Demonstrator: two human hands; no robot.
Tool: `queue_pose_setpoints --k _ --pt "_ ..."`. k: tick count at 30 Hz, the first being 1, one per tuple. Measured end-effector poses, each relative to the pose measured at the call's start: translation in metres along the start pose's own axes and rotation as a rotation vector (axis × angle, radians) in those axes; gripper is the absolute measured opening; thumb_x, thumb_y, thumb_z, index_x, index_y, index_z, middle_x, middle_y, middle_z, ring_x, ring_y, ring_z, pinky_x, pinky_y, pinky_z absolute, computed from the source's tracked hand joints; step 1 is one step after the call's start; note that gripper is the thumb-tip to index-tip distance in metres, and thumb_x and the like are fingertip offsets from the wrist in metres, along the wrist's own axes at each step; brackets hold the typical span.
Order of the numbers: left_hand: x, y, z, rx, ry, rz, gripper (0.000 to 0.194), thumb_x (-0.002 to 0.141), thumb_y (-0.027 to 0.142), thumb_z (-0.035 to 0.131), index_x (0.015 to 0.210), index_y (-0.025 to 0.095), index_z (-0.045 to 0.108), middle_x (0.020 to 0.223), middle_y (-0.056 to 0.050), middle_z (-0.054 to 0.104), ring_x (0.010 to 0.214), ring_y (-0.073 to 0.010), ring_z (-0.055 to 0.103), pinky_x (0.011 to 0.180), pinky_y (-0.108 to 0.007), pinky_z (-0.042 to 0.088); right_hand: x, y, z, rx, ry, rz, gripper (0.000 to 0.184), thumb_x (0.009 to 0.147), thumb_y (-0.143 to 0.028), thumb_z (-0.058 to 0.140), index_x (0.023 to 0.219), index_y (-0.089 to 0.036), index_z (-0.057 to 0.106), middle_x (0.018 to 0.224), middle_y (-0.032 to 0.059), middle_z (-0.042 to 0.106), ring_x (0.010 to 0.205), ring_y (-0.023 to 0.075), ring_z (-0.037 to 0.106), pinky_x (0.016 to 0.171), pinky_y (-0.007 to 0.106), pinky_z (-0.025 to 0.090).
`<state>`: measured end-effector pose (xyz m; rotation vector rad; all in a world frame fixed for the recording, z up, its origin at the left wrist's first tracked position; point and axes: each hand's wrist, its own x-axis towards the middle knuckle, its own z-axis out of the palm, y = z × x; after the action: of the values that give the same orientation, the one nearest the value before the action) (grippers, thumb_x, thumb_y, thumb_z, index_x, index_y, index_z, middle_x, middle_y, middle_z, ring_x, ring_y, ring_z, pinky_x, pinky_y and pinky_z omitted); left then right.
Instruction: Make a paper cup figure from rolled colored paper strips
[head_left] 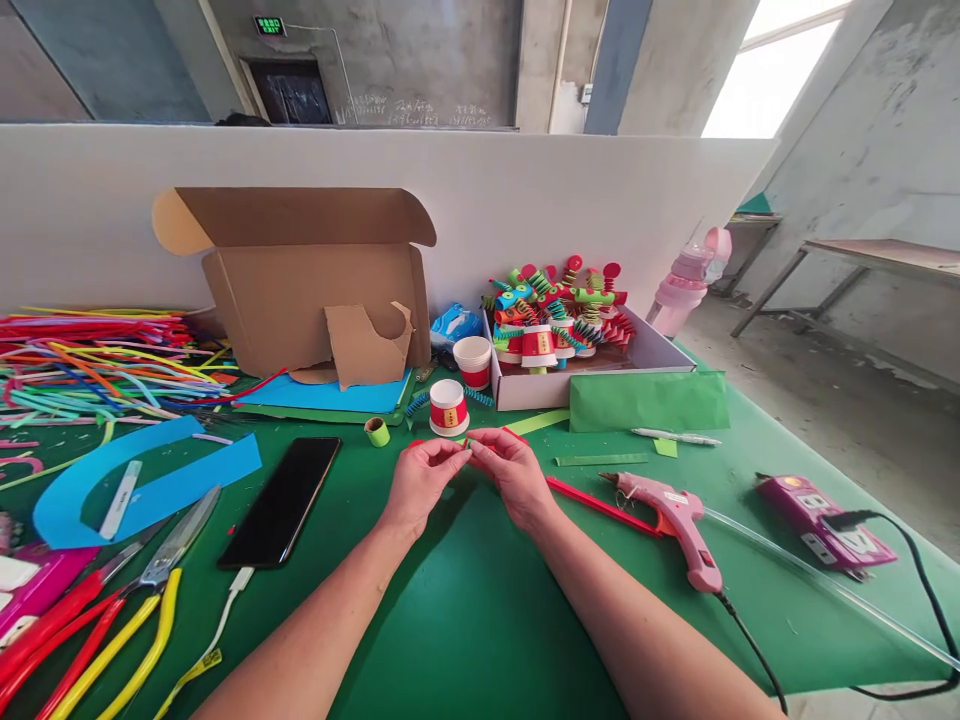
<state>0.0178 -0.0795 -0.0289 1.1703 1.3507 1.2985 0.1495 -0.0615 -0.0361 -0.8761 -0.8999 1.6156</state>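
Observation:
My left hand point(424, 485) and my right hand point(517, 480) meet at the fingertips over the middle of the green table. Both are closed in a pinch on a small green piece point(468, 444), mostly covered by the fingers; it looks like paper. Just beyond stands a red-and-white paper cup point(448, 408) with blue coiled arms. A second paper cup point(473, 362) is behind it. Left of the hands lies a short green paper tube point(377, 432). Some red material shows behind the fingers, and a red strip point(604, 507) extends to the right of my right hand.
Right: pink glue gun point(679, 520), pen point(675, 437), green paper point(649, 402) and a purple power box point(821, 525). Behind, a box point(529, 393) holds colourful cup figures. Left: phone point(283, 502), scissors point(180, 535), blue strip point(64, 500), pipe cleaners point(112, 365) and an open cardboard box point(315, 280).

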Motion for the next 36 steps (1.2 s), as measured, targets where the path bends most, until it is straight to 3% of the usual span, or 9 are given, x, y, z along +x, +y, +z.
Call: queue_pose_setpoints --k 12,17,20,26,31,36 --pt "-0.0008 0.0037 -0.0016 -0.152 0.023 -0.100 0.032 0.056 0.045 0.078 0.059 0.015 0.067 0.056 0.000 0.057 0.054 -0.0105 0.048 0.054 -0.024 0.042 0.0020 -0.0020 -0.0047 -0.122 -0.033 0.001 0.037 0.057 -0.044 0.087 0.083 -0.020 0.075 0.077 0.0015 0.073 0.071 0.0157 0.068 0.080 0.033 0.053" --pt "-0.0005 0.0013 -0.0022 -0.089 0.014 -0.073 0.030 0.060 0.045 0.074 0.059 0.016 0.064 0.054 0.001 0.055 0.052 -0.0102 0.047 0.051 -0.023 0.041 0.0031 -0.0024 -0.0069 -0.166 -0.033 0.011 0.036 0.057 -0.043 0.086 0.081 -0.019 0.074 0.073 0.0016 0.072 0.069 0.0169 0.068 0.075 0.032 0.053" --pt "-0.0013 -0.0004 -0.0019 0.093 0.027 0.041 0.027 0.068 0.043 0.069 0.061 0.017 0.064 0.055 0.001 0.057 0.051 -0.0113 0.048 0.049 -0.023 0.040 0.0039 -0.0034 -0.0083 -0.181 -0.031 0.019 0.032 0.057 -0.040 0.085 0.079 -0.020 0.073 0.072 0.0011 0.072 0.070 0.0171 0.068 0.076 0.032 0.053" --pt "-0.0041 -0.0015 -0.0028 0.458 0.112 0.487 0.017 0.082 0.025 0.058 0.066 0.021 0.060 0.065 0.000 0.062 0.056 -0.0123 0.053 0.054 -0.023 0.044 0.0062 -0.0027 -0.0094 -0.249 -0.055 -0.080 0.027 0.058 -0.038 0.085 0.075 -0.024 0.068 0.078 0.0005 0.072 0.076 0.0187 0.067 0.079 0.033 0.053" --pt "-0.0037 -0.0036 -0.0058 0.592 0.102 0.618 0.020 0.088 0.021 0.054 0.068 0.020 0.058 0.067 0.000 0.061 0.061 -0.0132 0.057 0.059 -0.023 0.045 0.0057 -0.0029 -0.0090 -0.246 -0.060 -0.079 0.027 0.059 -0.039 0.084 0.073 -0.024 0.067 0.076 0.0001 0.071 0.075 0.0190 0.067 0.079 0.034 0.053" --pt "-0.0038 -0.0038 -0.0070 0.629 0.093 0.652 0.021 0.090 0.020 0.052 0.070 0.021 0.057 0.068 0.000 0.060 0.063 -0.0139 0.057 0.060 -0.024 0.044 0.0055 -0.0023 -0.0087 -0.294 -0.036 -0.095 0.023 0.060 -0.040 0.082 0.070 -0.024 0.069 0.075 0.0018 0.072 0.072 0.0204 0.066 0.076 0.035 0.053"
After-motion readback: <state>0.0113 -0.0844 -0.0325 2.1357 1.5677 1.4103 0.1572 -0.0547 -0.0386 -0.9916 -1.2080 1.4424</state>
